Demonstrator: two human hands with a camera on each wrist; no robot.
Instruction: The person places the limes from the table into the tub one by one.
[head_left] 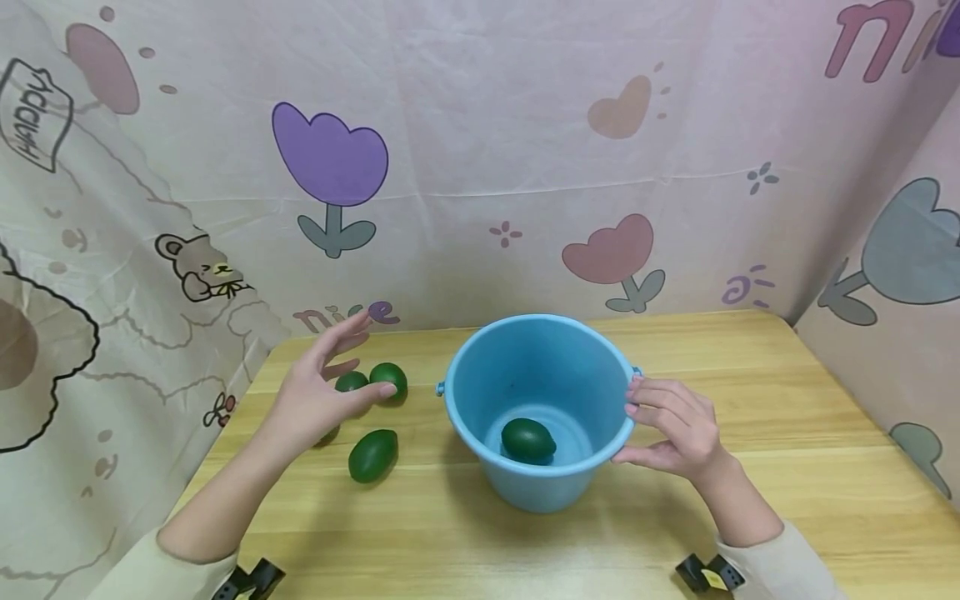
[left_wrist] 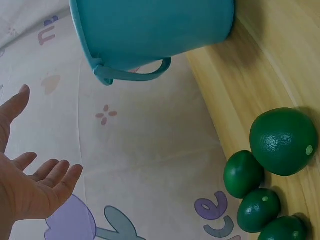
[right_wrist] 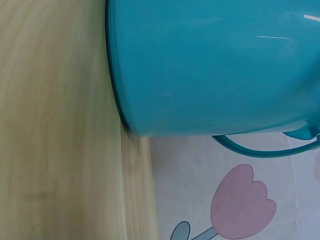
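Left hand (head_left: 315, 388), empty, hovers by limes (head_left: 372, 456) left of the bucket (head_left: 536, 493), whose rim (head_left: 538, 471) the right hand (head_left: 678, 425) grips, probably for steadiness.

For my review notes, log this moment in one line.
left hand: empty | right hand: holding blue bucket | inside bucket: one lime | table, left of bucket: four limes

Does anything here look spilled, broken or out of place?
Nothing stands out. The blue bucket stands upright on the table, with one green fruit inside; four others lie to its left, and I see no spill or damage.
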